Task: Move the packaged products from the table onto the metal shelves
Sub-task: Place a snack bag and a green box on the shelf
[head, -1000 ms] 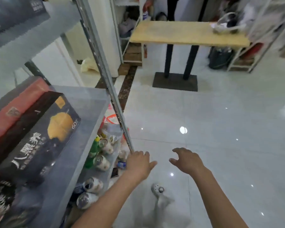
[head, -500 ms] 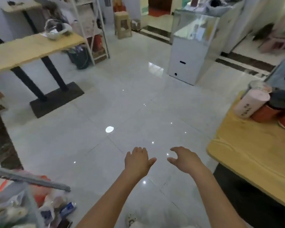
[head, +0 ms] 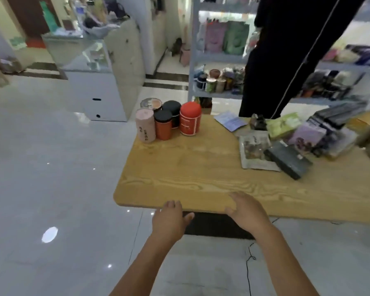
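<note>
Stock: cluster of upright cylindrical canisters (head: 163,127), far-left corner of light wooden table (head: 179,174); flat foil pouches and boxes (head: 254,150), far right. Left hand (head: 169,218), right hand (head: 247,212): empty, fingers loosely spread, at near edge (left lines up with canisters, right with pouches).

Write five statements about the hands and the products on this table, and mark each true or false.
1. The left hand and right hand hold nothing. True.
2. The red canister lies on its side. False: it stands upright on the table.
3. The pink canister stands left of the red canister. True.
4. The dark box is in the right hand. False: it lies on the table, apart from both hands.
5. A person in dark clothes stands beyond the table. True.
</note>
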`<state>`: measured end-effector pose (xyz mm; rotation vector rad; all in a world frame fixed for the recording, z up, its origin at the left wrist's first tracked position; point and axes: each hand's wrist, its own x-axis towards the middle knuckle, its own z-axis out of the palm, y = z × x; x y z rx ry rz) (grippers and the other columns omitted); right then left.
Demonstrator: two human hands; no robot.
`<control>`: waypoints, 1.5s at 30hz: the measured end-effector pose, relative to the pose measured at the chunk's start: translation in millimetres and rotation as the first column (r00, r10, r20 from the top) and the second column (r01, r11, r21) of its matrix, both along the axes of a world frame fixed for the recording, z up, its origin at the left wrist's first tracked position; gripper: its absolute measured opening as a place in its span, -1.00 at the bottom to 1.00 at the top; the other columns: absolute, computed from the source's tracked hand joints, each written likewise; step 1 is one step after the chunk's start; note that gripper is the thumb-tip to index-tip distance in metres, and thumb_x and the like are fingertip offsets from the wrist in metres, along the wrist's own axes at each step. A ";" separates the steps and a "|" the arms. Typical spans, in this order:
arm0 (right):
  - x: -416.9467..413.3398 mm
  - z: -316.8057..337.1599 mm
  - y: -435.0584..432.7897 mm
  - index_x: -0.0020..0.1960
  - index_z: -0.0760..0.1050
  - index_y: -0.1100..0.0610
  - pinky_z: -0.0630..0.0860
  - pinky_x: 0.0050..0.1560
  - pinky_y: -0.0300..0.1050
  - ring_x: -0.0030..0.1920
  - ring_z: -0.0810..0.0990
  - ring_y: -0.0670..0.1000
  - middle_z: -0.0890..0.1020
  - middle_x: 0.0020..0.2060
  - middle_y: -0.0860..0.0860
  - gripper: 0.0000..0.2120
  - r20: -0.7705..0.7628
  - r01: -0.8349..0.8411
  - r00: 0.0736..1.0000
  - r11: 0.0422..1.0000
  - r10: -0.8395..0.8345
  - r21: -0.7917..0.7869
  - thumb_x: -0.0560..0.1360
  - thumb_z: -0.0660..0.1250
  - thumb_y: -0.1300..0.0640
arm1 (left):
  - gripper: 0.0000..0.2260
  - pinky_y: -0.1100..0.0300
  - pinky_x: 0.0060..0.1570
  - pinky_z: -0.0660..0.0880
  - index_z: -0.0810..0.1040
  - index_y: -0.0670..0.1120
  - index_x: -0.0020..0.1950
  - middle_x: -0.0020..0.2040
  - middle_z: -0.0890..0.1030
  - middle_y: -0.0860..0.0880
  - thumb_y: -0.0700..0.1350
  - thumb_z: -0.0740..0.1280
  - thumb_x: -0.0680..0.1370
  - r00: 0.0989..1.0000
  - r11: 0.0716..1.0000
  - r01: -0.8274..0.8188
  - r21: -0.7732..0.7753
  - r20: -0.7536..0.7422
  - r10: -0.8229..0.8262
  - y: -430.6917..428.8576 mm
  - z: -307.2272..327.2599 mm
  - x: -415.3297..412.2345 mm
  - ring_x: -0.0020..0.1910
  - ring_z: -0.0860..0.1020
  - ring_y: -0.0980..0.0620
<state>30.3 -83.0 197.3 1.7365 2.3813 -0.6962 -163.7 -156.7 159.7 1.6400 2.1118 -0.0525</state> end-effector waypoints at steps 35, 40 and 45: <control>247.0 -139.9 327.0 0.48 -0.49 -0.02 -0.14 0.46 0.23 0.52 -0.26 0.22 -0.32 0.50 0.19 0.18 0.322 0.340 0.901 0.935 -0.292 -0.104 0.38 0.46 -0.12 | -0.36 -0.03 0.28 0.25 0.21 -0.24 0.39 0.32 0.31 -0.26 0.13 0.35 0.52 0.905 0.934 -0.280 -0.220 0.263 0.334 407.1 -113.1 209.9 0.30 0.30 -0.27; 262.2 -163.0 344.4 0.53 -0.01 0.10 0.43 0.17 0.06 0.14 0.39 0.20 0.39 0.23 0.21 0.19 0.370 0.224 0.897 0.970 -0.242 0.091 0.11 0.64 0.00 | -0.55 0.04 -0.02 0.44 0.44 -0.22 0.14 0.06 0.52 -0.16 -0.02 0.51 0.41 0.588 0.714 -0.633 -0.299 0.414 0.694 422.0 -122.0 215.4 0.07 0.51 -0.15; 266.5 -145.8 367.8 0.56 -0.08 0.19 0.38 0.23 0.01 0.18 0.31 0.19 0.31 0.25 0.21 0.11 0.388 0.153 0.910 0.988 -0.144 0.010 0.26 0.55 0.00 | -0.71 0.08 -0.23 0.45 0.55 -0.25 -0.04 -0.14 0.58 -0.16 -0.12 0.53 0.40 0.360 0.573 -0.723 -0.386 0.498 0.789 423.0 -119.2 223.7 -0.20 0.54 -0.09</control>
